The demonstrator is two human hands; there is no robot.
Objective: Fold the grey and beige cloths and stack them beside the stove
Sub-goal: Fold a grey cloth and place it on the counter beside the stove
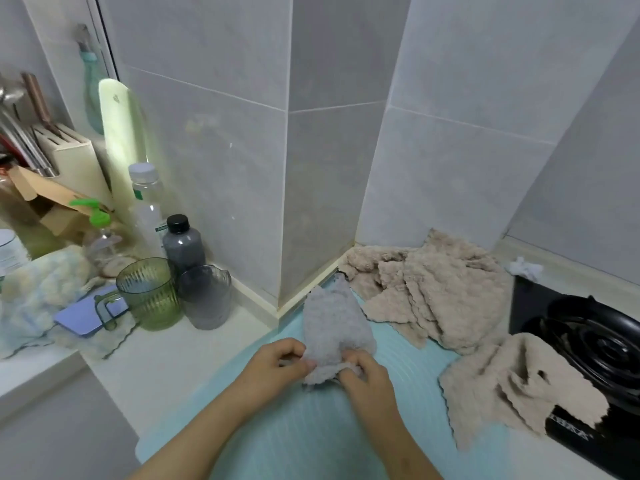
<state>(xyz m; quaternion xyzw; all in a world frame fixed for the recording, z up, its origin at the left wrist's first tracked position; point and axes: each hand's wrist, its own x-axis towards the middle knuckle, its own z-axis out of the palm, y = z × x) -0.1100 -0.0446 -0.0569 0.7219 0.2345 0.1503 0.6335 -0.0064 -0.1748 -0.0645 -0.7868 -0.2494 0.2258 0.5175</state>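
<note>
Pinches from left grip (277, 362) and right grip (363, 374) held the small fluffy grey cloth (329, 323) by its near edge; soft, light and limp, it likely handled best by its corners.

No text can be read: white lettering on the stove (588, 344) and the clear bottle (145, 209) label are blurred.
</note>
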